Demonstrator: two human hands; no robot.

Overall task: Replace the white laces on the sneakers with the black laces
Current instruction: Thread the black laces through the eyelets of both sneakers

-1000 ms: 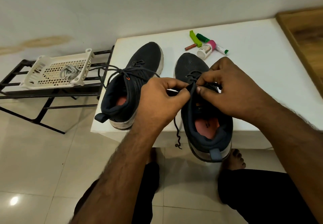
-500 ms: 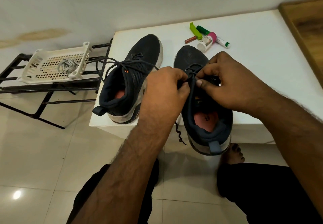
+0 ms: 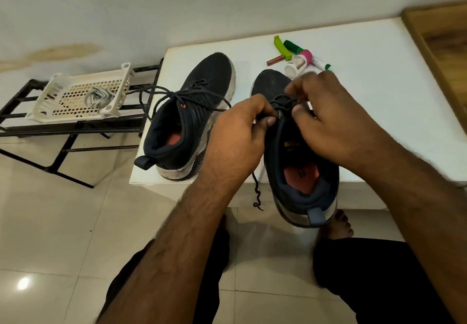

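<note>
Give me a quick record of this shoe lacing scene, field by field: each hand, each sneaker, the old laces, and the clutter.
left hand: pinches the black lace at the right sneaker's top eyelets
right hand: fingers curled on the same lace
right sneaker: heel past the table edge, one lace end dangling
left sneaker: on the table, black lace threaded, ends loose
white laces: bundled in the white basket on the black rack
clutter: small tubes and a bottle behind the sneakers

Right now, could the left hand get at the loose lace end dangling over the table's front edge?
Probably yes, once it lets go. The left hand is pinching the black lace on the right sneaker, and the dangling lace end hangs just below that wrist with nothing in between.
</note>
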